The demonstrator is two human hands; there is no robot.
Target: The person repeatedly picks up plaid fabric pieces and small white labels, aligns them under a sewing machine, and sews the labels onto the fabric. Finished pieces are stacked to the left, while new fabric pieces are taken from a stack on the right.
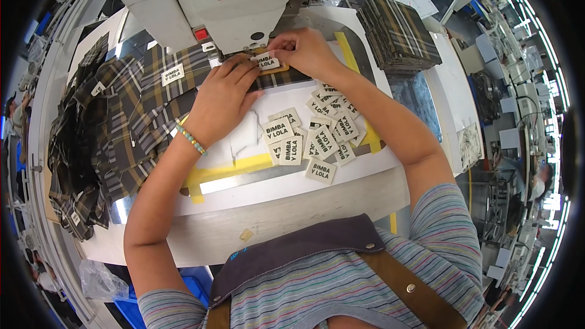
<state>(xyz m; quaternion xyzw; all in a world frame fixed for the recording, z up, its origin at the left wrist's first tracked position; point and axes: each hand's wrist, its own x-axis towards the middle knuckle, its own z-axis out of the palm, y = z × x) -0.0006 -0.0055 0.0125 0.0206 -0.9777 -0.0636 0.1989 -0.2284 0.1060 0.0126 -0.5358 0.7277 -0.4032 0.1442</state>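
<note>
Under the sewing machine point(228, 15), a white label point(264, 61) lies over a tan frame point(280, 69), lengthwise left to right; the right hand point(308, 53) pinches its right end, the left hand point(223, 100) spreads open beside its left. Loose labels point(325, 142) lie before the machine.

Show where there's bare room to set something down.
The near table strip, between the white sheet and the apron, is bare save a small scrap. A smaller white patch lies between the left hand and the loose labels. Crowded: under the machine by the right hand; left, with fabric; far right, with the stack.
</note>
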